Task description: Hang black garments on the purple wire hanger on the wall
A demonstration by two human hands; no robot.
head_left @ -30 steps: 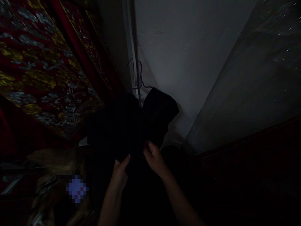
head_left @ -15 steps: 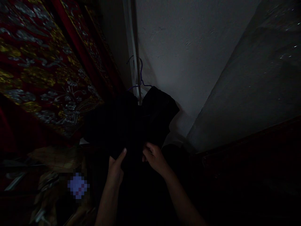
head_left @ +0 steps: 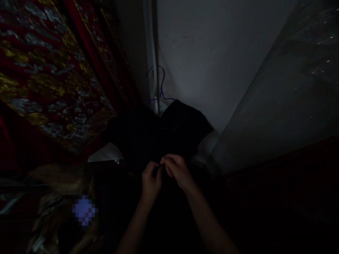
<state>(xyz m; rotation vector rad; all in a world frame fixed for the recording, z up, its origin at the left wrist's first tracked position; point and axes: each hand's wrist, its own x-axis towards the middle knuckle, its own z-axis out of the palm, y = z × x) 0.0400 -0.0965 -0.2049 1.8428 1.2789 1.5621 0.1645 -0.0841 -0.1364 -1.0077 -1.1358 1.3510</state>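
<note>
Two hands, the left hand (head_left: 151, 179) and right hand (head_left: 178, 168), nearly meet with bent fingers at the front of the dark garment (head_left: 185, 118); gloom hides whether they clamp its cloth, so I cannot tell. It hangs from both sloping sides of the purple hanger (head_left: 163, 76). Hard downward pulling could slip a shoulder off either end; poor light could cause a fumbled hold.

We can read no text, label, brand, number or sign, and the blue patch (head_left: 84, 210) at lower left is pixelated beyond reading.
</note>
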